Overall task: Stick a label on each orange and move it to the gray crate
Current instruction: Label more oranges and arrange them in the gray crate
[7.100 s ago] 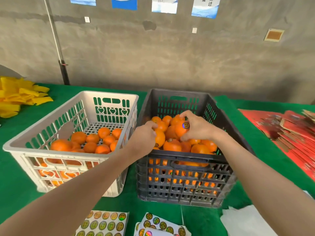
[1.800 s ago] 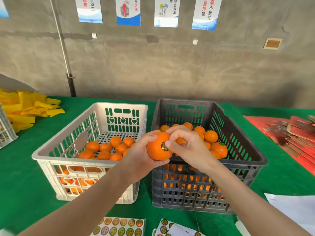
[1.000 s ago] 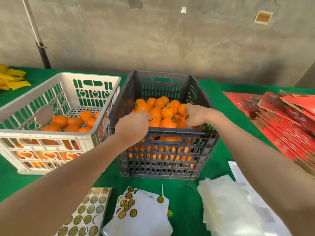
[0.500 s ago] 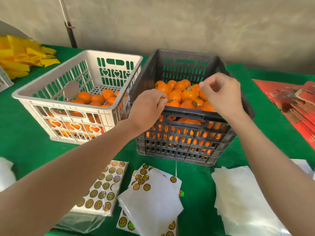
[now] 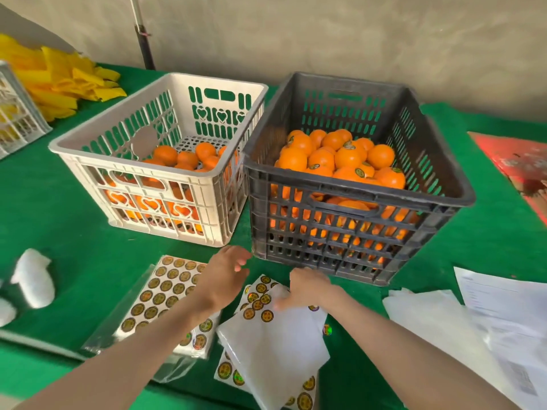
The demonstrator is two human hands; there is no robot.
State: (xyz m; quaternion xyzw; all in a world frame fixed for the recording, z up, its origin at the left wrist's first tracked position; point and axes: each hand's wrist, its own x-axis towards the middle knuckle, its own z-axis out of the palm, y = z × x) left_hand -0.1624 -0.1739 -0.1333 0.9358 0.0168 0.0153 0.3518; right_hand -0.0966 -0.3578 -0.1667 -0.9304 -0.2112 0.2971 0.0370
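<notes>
The gray crate (image 5: 358,202) at centre right holds a heap of labelled oranges (image 5: 346,156). To its left the white crate (image 5: 139,168) holds several plain oranges (image 5: 185,158). In front of the crates lie label sheets: one in a clear sleeve (image 5: 159,294), and another (image 5: 260,292) partly under a white backing sheet (image 5: 275,344). My left hand (image 5: 225,276) hovers over the sleeved sheet with loosely bent fingers and holds nothing. My right hand (image 5: 307,287) rests on the middle sheet, its fingertips down on the paper and blurred.
A yellow pile (image 5: 59,75) and a second white crate (image 5: 17,113) sit at far left. Crumpled white paper (image 5: 34,279) lies at near left. Loose white sheets (image 5: 444,327) cover the near right, and red cartons (image 5: 521,164) lie at the right edge on the green cloth.
Both hands have left the gray crate and dropped to the label sheets in front. The orange held earlier is no longer in my hands. The camera tilted down.
</notes>
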